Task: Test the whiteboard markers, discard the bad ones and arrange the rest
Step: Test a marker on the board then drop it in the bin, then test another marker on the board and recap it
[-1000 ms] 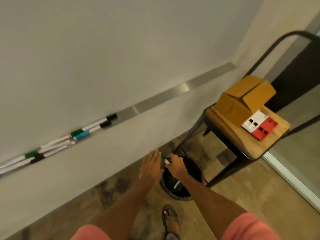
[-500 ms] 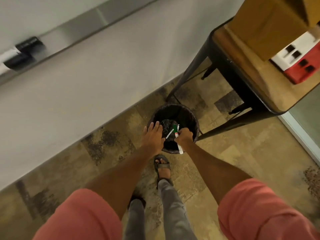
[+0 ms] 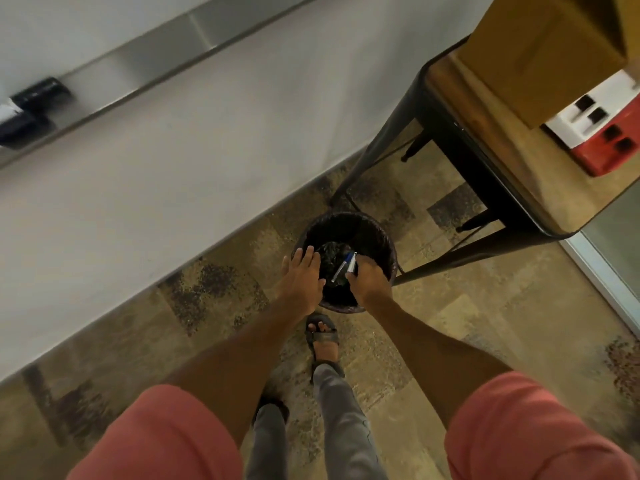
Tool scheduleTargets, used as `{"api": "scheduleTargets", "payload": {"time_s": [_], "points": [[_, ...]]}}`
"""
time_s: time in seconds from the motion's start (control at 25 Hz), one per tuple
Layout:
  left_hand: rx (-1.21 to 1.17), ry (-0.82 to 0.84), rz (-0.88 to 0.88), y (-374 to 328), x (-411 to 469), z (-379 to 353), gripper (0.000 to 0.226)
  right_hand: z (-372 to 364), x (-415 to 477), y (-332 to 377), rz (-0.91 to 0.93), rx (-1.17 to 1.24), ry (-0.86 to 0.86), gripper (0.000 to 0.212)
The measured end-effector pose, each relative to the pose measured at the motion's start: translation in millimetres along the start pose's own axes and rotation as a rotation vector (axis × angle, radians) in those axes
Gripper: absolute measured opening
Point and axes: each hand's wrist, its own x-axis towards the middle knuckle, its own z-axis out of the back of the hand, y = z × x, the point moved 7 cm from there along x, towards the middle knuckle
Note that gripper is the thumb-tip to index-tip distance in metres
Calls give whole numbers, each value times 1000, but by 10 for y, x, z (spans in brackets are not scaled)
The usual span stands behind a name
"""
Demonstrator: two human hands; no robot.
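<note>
— Where is the marker (image 3: pixel 353 265) held?
— It is gripped in the right hand (image 3: pixel 370 280), above the opening of the bin (image 3: pixel 346 218). The fingers are curled round its white barrel; the cap's colour cannot be made out.
— And the left hand (image 3: pixel 300 279)?
— Nothing is held by it. Its fingers (image 3: pixel 305 257) are stretched straight and slightly spread, palm down, over the bin's left rim. Whether the rim is touched cannot be told.
— What is seen inside the bin?
— A black liner (image 3: pixel 332 251) is seen, and a second marker (image 3: pixel 338 271), white with a blue end, is slanted just beside the gripped one. Whether it is touched by the right hand cannot be told.
— Where is the bin placed?
— It is stood on the floor (image 3: pixel 450 323), near the foot of the wall and just beside a leg of the counter (image 3: pixel 498 150). A cardboard box (image 3: pixel 540 53) and a red and white block (image 3: pixel 602 133) are carried side by side on the counter's wooden top.
— And the other markers?
— Two black-capped markers (image 3: pixel 34 98) are laid in the metal tray (image 3: pixel 156 57) on the wall, well apart from the bin.
</note>
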Motion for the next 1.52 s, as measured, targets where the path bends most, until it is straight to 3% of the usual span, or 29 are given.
{"api": "scheduleTargets", "payload": {"time_s": [0.12,0.32,0.4,0.56,0.96,1.04,1.16,1.52], "points": [[-16,-46,11,34,-115,172,59,122,-127,320,199,-211,-37,57],[-66,-206,24,242,-452,680,58,398,-405,929,360,-339,-93,62],[-82,-277,40,392,-651,947,57,495,-570,1243,408,-342,-127,66],[-85,-393,65,712,-1078,1453,54,690,-900,1905,489,-284,-200,97],[-56,-600,182,1634,-2216,2573,55,1189,-1688,3547,627,-290,-351,106],[-51,-635,201,1804,-2394,2679,55,1238,-1836,3806,642,-306,-361,96],[-49,-670,222,2006,-2607,2805,55,1318,-2006,4122,682,-327,-379,59],[-92,-673,345,2395,-2672,2866,55,1431,-1895,4608,825,-396,-406,50]]}}
